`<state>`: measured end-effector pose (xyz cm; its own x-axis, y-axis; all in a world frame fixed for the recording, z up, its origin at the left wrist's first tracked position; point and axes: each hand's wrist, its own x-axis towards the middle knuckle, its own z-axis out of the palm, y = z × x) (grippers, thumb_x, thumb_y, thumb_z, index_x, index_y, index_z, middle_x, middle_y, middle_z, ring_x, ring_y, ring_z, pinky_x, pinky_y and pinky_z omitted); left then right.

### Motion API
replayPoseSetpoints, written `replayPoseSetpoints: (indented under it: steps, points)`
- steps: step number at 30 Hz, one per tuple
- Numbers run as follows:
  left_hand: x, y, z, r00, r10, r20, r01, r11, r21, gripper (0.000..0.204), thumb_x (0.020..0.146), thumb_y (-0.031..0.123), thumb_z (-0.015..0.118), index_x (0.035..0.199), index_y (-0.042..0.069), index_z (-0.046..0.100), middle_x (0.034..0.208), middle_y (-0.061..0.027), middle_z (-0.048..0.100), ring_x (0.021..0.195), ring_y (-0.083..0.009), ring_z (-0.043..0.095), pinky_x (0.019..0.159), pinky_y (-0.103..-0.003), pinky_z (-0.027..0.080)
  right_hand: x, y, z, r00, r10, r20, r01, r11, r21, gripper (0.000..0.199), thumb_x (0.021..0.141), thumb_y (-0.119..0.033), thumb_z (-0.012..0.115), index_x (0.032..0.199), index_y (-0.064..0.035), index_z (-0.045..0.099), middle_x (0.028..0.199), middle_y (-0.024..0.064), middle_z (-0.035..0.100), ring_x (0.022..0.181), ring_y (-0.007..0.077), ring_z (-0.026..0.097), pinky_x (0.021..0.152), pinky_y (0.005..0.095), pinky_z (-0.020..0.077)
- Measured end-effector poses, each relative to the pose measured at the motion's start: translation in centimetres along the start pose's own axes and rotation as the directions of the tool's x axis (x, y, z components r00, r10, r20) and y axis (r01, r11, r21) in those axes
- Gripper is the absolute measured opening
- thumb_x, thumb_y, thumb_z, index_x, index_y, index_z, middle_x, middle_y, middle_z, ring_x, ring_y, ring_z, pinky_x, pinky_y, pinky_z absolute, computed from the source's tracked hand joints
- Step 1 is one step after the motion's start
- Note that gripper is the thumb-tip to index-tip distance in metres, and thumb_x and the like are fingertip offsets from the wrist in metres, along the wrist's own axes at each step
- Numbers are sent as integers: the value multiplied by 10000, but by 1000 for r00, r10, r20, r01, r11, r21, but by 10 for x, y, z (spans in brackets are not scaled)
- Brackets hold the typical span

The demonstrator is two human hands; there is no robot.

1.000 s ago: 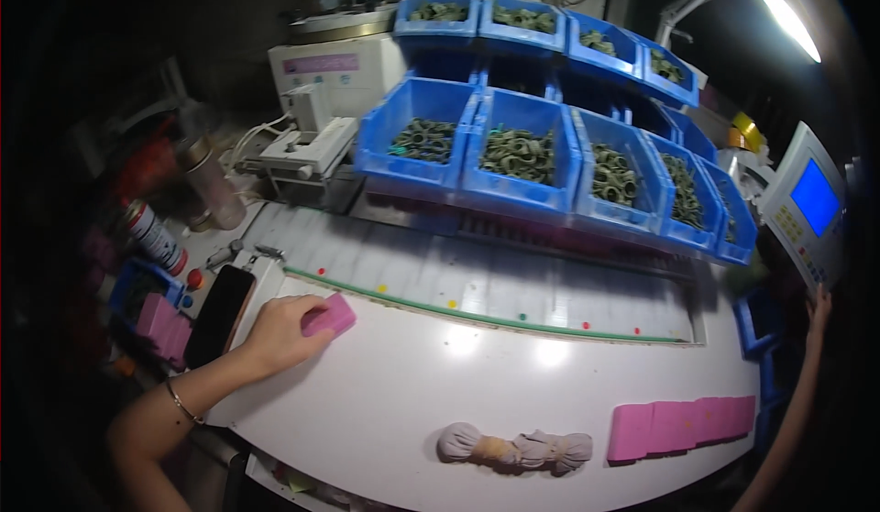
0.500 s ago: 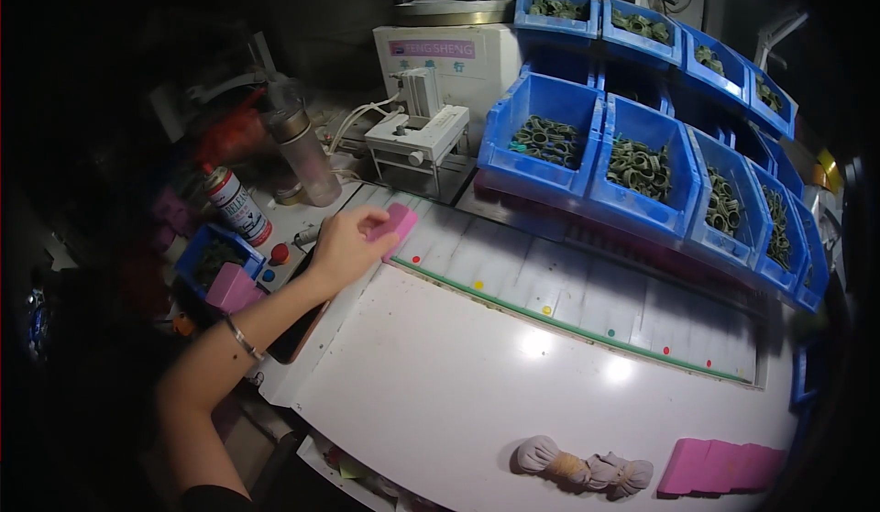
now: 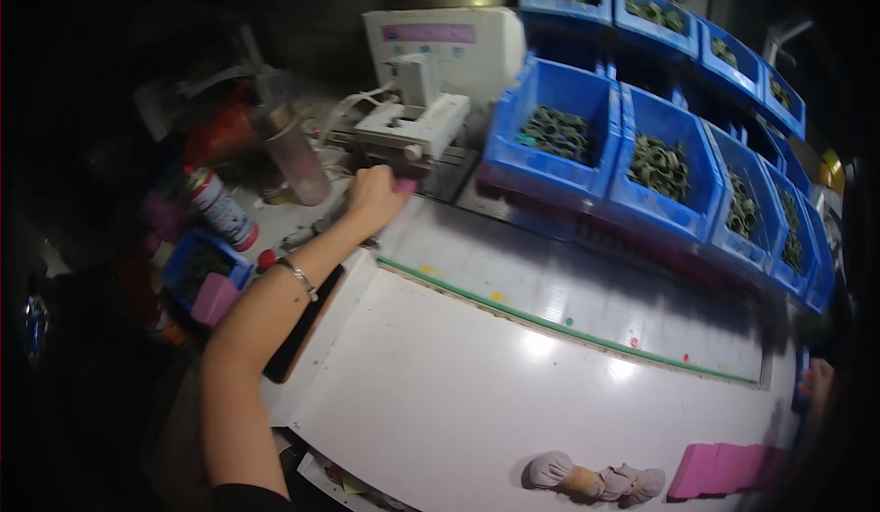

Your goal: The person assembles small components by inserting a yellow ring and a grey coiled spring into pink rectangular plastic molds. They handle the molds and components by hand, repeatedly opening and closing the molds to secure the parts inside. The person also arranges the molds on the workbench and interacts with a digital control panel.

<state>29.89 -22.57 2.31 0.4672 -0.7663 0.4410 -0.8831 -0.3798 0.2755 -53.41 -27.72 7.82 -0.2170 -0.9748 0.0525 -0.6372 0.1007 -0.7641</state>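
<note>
My left hand (image 3: pixel 374 197) is closed around a pink block (image 3: pixel 406 186), of which only one end shows past the fingers. It is at the far left corner of the white tabletop, just in front of a small white press-like device (image 3: pixel 423 127). At the far right edge, my right hand (image 3: pixel 820 382) is dim and only partly in view. It is by a small blue bin (image 3: pixel 801 379); its fingers are too unclear to read. A grooved white strip (image 3: pixel 513 260) with coloured dots and a green edge runs across the table.
Blue bins (image 3: pixel 573 177) holding greenish rings stand in tiers at the back right. A cloth-wrapped bundle (image 3: pixel 587 481) and a row of pink blocks (image 3: pixel 724 471) lie at the front right. A spray can (image 3: pixel 223 209), a clear bottle (image 3: pixel 301 165) and another pink block (image 3: pixel 214 299) stand left.
My left hand has moved with the pink block away from the strip's left end, farther back toward the white device. My right hand has come into view at the right edge.
</note>
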Motion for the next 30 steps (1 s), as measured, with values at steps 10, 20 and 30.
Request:
replayPoseSetpoints:
  steps: [10,20,30]
  points:
    - [-27,93,16,814,474,334,-438,880,-183,459,744,323,686,965,-71,601,1100,-243,544,1063,-397,488,903,-440,423,-83,-206,290,364,-813,454,926,366,-89,249,795,-88,625,1022,-4,565,972,174,575,894,342,555,766,385,469]
    - [48,90,93,636,753,-169,-699,470,-539,528,667,341,787,1081,78,591,1036,-124,624,943,-294,603,834,-387,498,-20,-284,439,447,-752,485,888,306,-343,404,850,-301,546,1179,-66,538,1113,207,564,1010,366,552,883,450,437]
    - [50,100,85,681,716,-152,-574,394,-718,522,654,254,819,1088,75,589,1054,-102,631,971,-237,606,846,-346,505,5,-298,476,352,-809,471,935,321,-147,431,911,-468,437,1156,-132,550,1148,136,557,1025,321,537,878,424,441]
